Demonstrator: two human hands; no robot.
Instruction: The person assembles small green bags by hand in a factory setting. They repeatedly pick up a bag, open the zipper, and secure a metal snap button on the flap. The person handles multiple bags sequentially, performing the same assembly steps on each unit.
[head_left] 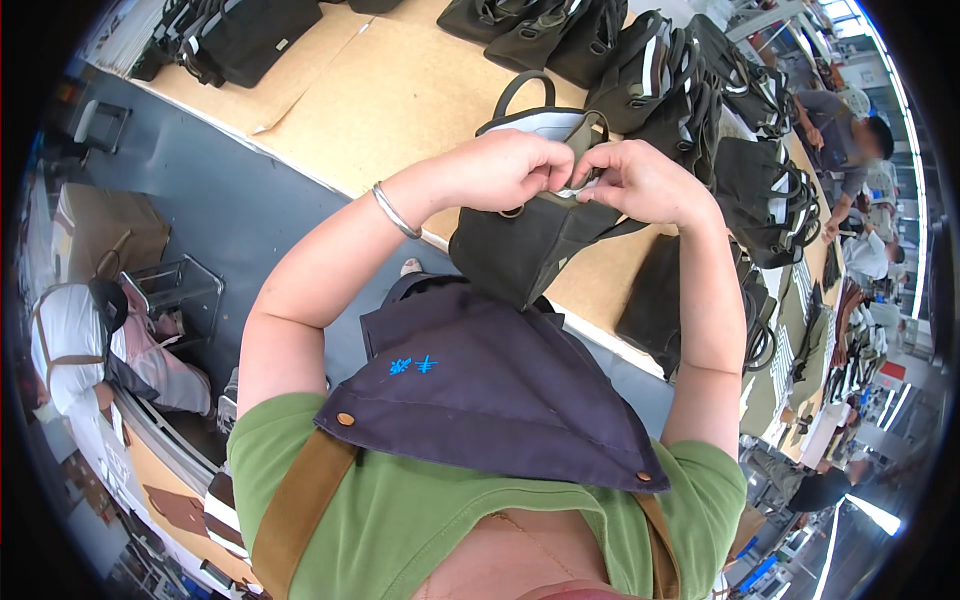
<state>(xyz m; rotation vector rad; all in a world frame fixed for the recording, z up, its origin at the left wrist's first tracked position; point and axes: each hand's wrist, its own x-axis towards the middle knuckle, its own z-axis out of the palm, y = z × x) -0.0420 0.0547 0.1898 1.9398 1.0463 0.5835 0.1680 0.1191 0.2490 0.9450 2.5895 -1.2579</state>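
A dark olive bag [520, 240] with black handles and a pale lining hangs over the edge of a wooden worktable [400, 100]. My left hand [510, 170] and my right hand [640, 180] meet at the bag's top rim, both pinching the fabric there. A metal bangle [395, 210] circles my left wrist. The bag's lower body hangs down toward my dark apron [480, 390]. The part of the rim under my fingers is hidden.
Several finished dark bags [640, 60] stand in rows at the table's far side and right. More bags [240, 35] lie at the far left. A person [840, 130] works at the far right. A grey floor aisle [220, 200] runs to my left, with a metal stool [180, 285].
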